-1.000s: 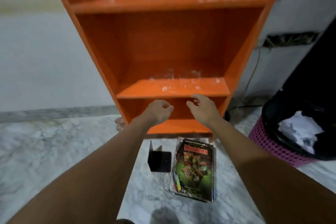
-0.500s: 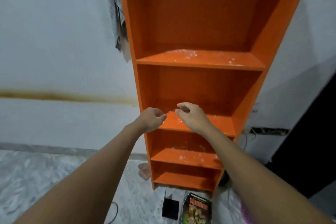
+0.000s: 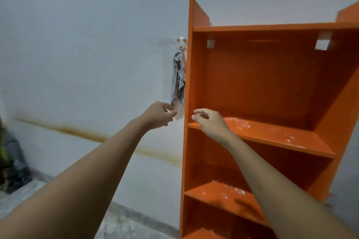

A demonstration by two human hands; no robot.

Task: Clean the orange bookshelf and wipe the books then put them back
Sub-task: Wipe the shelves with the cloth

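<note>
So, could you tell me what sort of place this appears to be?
Probably a plain room in a home: an empty, dusty orange bookshelf stands against a stained white wall, and a patterned cloth hangs from a hook beside it.

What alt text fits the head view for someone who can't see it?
Two bare hands reach up: the left hand nears a patterned cloth hanging from a wall hook, the right hand hovers at an empty, dust-speckled orange bookshelf.

there's a patterned rag (image 3: 177,79) hanging off a wall hook (image 3: 181,40), plus a brown stain (image 3: 81,132) streaking across the white wall (image 3: 77,44)
</note>
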